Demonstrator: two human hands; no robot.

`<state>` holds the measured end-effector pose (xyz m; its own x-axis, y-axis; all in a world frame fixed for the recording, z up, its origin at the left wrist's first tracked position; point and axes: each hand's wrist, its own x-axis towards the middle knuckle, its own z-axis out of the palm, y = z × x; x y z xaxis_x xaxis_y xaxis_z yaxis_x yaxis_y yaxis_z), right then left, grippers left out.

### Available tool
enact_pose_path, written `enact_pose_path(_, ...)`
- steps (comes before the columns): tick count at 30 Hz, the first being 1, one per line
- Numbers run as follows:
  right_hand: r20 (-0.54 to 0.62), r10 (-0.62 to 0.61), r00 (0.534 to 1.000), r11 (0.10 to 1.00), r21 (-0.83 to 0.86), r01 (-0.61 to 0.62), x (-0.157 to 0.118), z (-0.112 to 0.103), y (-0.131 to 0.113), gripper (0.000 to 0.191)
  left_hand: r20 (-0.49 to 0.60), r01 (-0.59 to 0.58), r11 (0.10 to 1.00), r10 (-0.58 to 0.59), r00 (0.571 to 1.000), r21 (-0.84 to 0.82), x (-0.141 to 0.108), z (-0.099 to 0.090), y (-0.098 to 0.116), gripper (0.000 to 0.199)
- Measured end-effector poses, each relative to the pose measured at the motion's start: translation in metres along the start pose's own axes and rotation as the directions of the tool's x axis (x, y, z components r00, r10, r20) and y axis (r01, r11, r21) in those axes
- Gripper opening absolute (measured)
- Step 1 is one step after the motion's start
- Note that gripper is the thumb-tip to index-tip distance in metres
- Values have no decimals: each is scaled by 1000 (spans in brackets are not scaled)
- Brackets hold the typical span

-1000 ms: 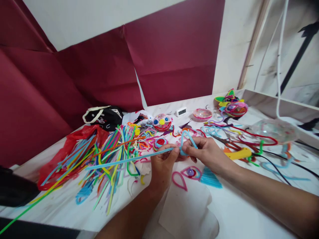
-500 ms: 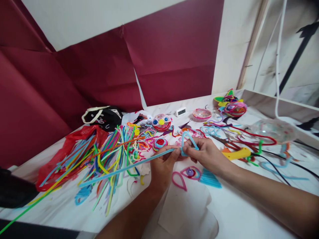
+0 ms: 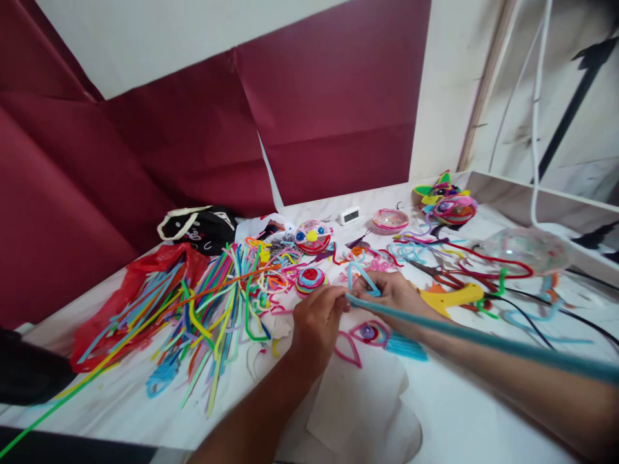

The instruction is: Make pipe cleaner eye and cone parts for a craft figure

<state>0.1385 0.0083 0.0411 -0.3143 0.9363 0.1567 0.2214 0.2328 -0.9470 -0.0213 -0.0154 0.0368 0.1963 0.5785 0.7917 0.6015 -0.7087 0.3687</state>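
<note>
My left hand pinches a light blue pipe cleaner near its bend. From those fingertips the long free end runs right, across my right forearm to the frame's edge. My right hand is closed on the same pipe cleaner, where it forms a small pointed loop above the fingers. Below the hands lie a pink and blue eye shape with a purple bead, a pink teardrop loop and a flat blue ribbed piece. A round red and blue coil sits just beyond my left hand.
Many coloured pipe cleaners spread from a red plastic bag at the left. A yellow-handled tool, scissors and black cables are at the right. Behind stand a small clock and decorated bowls.
The long free end of the blue pipe cleaner has swung from the left side to the right, over my right forearm. My left hand has turned slightly, and both hands still hold on.
</note>
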Motion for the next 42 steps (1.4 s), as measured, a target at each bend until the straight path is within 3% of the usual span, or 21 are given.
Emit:
enact_pose_path(4,63,-35,997,986,168,24,2,-2,-3,15,32,-14,998,16,999,-62,3,-2,-3,16)
enact_pose_path(7,86,-61,994,977,208,42,3,-6,-8,15,78,190,958,-177,981,-215,4,-2,-3,19)
enact_pose_path(9,92,-67,994,974,222,45,3,-7,-11,13,130,385,848,-363,923,-363,5,0,-1,16)
enact_pose_path(11,94,-73,993,976,214,51,3,-8,-12,13,214,524,680,-490,845,-512,7,2,0,15)
enact_pose_path(16,102,-56,993,979,202,34,2,-7,-13,15,384,653,369,-581,717,-661,9,6,2,19)
enact_pose_path(21,143,-23,989,964,266,-16,2,-7,-11,10,502,715,170,-603,620,-679,9,5,3,25)
enact_pose_path(26,132,8,991,974,223,-37,3,-6,-7,10,536,731,101,-614,579,-675,9,6,2,27)
enact_pose_path(34,153,10,988,965,257,-49,5,-6,-4,21,541,740,99,-620,569,-665,10,6,1,25)
enact_pose_path(42,126,56,990,943,320,-94,7,-6,-4,28,628,801,63,-585,513,-595,10,6,2,24)
